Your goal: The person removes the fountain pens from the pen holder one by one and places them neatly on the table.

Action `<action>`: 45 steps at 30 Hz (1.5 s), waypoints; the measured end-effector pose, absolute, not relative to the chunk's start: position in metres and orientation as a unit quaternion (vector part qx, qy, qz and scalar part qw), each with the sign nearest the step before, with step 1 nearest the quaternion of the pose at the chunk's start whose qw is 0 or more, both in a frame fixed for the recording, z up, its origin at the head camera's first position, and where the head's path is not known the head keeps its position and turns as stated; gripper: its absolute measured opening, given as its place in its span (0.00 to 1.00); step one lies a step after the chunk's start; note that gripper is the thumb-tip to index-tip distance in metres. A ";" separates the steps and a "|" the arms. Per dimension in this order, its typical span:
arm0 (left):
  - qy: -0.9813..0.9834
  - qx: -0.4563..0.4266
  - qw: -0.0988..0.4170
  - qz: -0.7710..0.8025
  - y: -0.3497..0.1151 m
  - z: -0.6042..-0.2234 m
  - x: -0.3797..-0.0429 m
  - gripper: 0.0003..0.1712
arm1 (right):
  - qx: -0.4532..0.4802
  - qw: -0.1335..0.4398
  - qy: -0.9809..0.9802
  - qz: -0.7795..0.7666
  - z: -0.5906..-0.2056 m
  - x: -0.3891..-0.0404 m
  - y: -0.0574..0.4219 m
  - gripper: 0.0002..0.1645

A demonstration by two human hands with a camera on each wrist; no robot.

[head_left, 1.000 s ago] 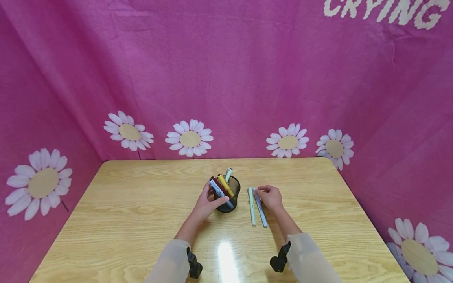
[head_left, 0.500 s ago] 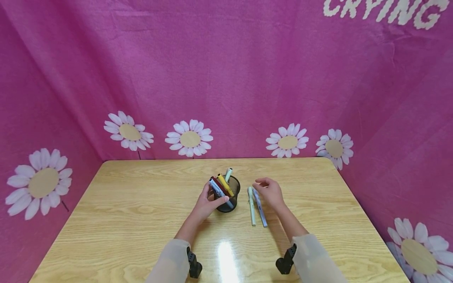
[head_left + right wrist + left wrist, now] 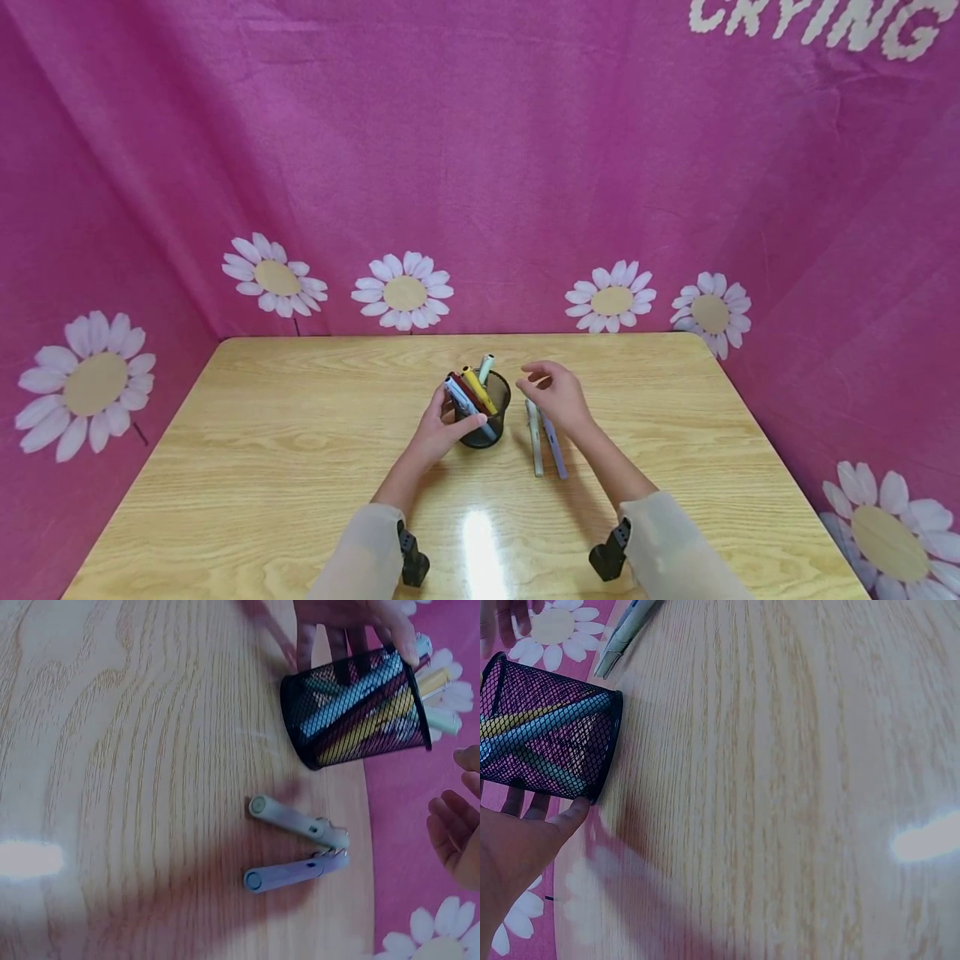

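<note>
My left hand grips a black mesh pen cup, its thumb at the rim in the right wrist view. Leaning inside the cup are a light blue pen, a dark red pen, a yellow pen and a pale green pen. Just right of the cup, a second pale green pen and a lavender pen lie side by side on the table. My right hand hovers over their far ends, fingers loosely bent with nothing between them.
The wooden table runs back to a pink curtain printed with white daisies. A bright light reflection shows near the front. Both wrists carry small black cameras.
My right hand has let go of the lavender pen, lifted, and moved left and away toward the cup's right side. The left hand and cup stay in place.
</note>
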State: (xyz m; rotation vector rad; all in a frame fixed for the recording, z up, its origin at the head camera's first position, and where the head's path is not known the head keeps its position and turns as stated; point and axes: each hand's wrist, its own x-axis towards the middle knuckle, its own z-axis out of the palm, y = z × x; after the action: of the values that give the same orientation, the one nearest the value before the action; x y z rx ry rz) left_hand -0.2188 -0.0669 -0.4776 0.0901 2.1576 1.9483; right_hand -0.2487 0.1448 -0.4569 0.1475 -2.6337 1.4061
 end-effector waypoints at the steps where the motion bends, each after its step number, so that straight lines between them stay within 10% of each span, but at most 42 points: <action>1: 0.737 0.031 0.116 0.665 -0.067 -0.477 -0.219 0.48 | 0.056 0.078 -0.881 0.464 -0.455 -0.248 0.143 0.17; 45: 0.740 0.037 0.092 0.665 -0.065 -0.513 -0.236 0.48 | 0.150 0.074 -0.905 0.391 -0.450 -0.254 0.079 0.21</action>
State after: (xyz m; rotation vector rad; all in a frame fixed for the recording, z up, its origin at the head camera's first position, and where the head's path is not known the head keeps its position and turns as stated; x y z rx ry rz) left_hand -0.2363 -0.0646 -0.5130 0.1100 2.1989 1.9748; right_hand -0.2543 0.0793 -0.4499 0.4505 -2.7175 1.1730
